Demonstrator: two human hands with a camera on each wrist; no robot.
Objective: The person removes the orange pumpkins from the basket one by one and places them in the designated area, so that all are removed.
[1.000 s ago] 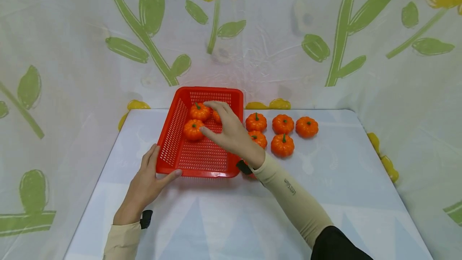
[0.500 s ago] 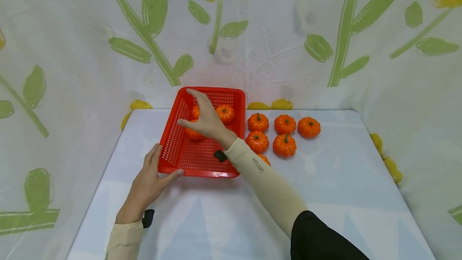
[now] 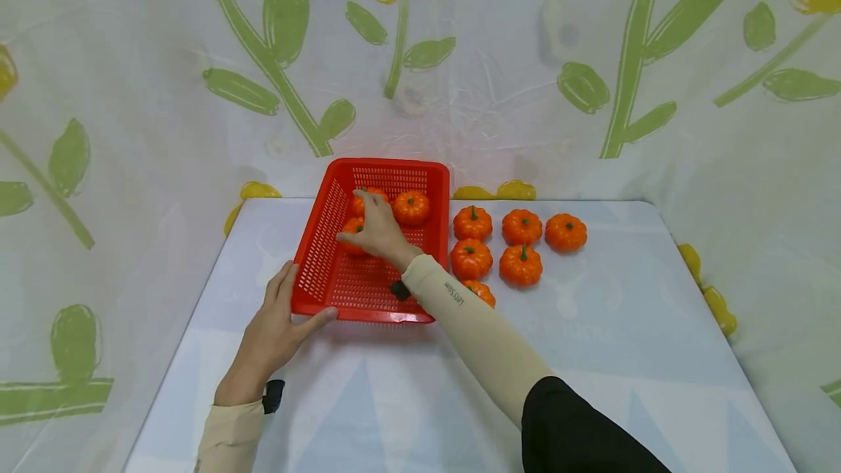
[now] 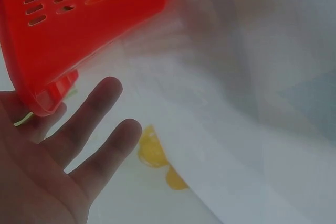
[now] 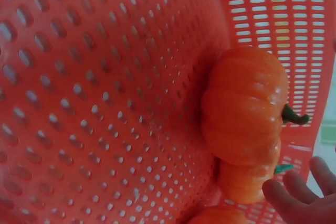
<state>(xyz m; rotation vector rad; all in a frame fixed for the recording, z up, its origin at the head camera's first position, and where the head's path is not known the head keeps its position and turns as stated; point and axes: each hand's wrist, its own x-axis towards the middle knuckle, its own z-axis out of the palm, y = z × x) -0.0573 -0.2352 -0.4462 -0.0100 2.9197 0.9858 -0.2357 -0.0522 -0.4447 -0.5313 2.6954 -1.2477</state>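
A red plastic basket (image 3: 388,298) stands on the table, tilted towards me, with three small orange pumpkins inside. My left hand (image 3: 272,334) rests at its near left corner, thumb on the front rim. In the left wrist view its fingers (image 4: 102,100) are straight and spread. Inside the basket, my right hand (image 3: 383,232) hovers over the two left pumpkins, partly covering the front pumpkin (image 3: 352,233) and the rear one (image 3: 359,205). Right of it lies another pumpkin (image 3: 411,208), uncovered. The right wrist view shows spread fingertips (image 5: 275,190) beside a pumpkin (image 5: 247,106).
Several more orange pumpkins, among them one in front (image 3: 521,266) and one at the far right (image 3: 566,233), stand on the white table (image 3: 624,312) right of the basket. A flowered curtain (image 3: 499,93) hangs behind the table and on both sides.
My right hand has moved left, away from the right-hand pumpkin in the basket, then lower over the left ones. The left hand has stayed at the basket's corner.
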